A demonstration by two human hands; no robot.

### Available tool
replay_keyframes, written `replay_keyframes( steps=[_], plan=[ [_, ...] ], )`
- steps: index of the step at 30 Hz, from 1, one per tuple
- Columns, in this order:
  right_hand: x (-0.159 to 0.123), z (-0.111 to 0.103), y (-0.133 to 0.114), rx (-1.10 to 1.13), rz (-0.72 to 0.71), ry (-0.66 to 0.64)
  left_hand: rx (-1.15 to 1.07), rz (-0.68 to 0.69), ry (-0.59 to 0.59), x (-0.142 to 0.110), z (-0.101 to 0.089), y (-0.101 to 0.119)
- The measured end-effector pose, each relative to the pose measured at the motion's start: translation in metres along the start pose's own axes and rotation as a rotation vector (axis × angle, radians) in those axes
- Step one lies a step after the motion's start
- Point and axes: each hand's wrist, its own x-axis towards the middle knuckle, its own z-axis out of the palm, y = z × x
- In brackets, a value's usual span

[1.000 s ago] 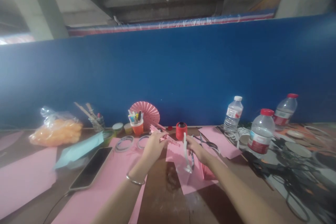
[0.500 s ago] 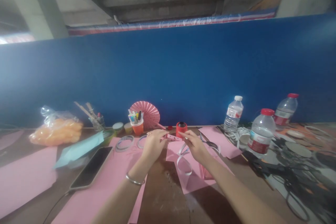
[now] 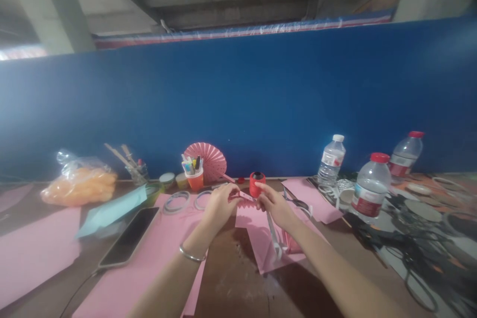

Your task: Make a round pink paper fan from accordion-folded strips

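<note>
My left hand is closed, its fingers pinching one end of a narrow pink folded-paper strip with small dark dots. My right hand is closed at the strip's other end, fingertips bunched together. From beneath the right fingers a thin white strip, tape-like, hangs down over pink paper; how the fingers grip it is partly hidden. Just behind the pink strip stands a red round container with a black top. A pink pleated paper fan leans at the back.
A cup of markers and tape rolls stand left of centre, with a phone nearer. A bag of orange items is far left. Bottles, cables and clutter crowd the right. A blue panel rises behind the table.
The white strip, looped beneath my right hand before, now hangs straighter and lower. My right fingers have curled in more around the pink strip's end. The left hand stays nearly in place.
</note>
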Motion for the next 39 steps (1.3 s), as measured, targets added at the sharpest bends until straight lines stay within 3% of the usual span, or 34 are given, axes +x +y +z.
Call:
replay_keyframes(
  steps=[8, 15, 20, 29, 39],
  plan=[
    [-0.006, 0.004, -0.017, 0.003, -0.012, -0.093, -0.05, 0.039, -0.063, 0.0, 0.003, -0.007],
    [-0.007, 0.008, -0.022, 0.066, 0.125, -0.116, -0.033, 0.114, -0.163, 0.002, 0.002, -0.004],
    [-0.006, 0.012, -0.023, 0.243, 0.162, -0.094, -0.019, 0.193, -0.205, 0.001, 0.0, 0.002],
    [-0.004, 0.012, -0.015, 0.239, 0.161, -0.019, 0.068, 0.315, -0.237, 0.002, 0.002, 0.003],
    [-0.002, 0.013, -0.01, 0.303, 0.161, -0.012, 0.094, 0.347, -0.241, 0.002, 0.005, 0.002]
  ],
)
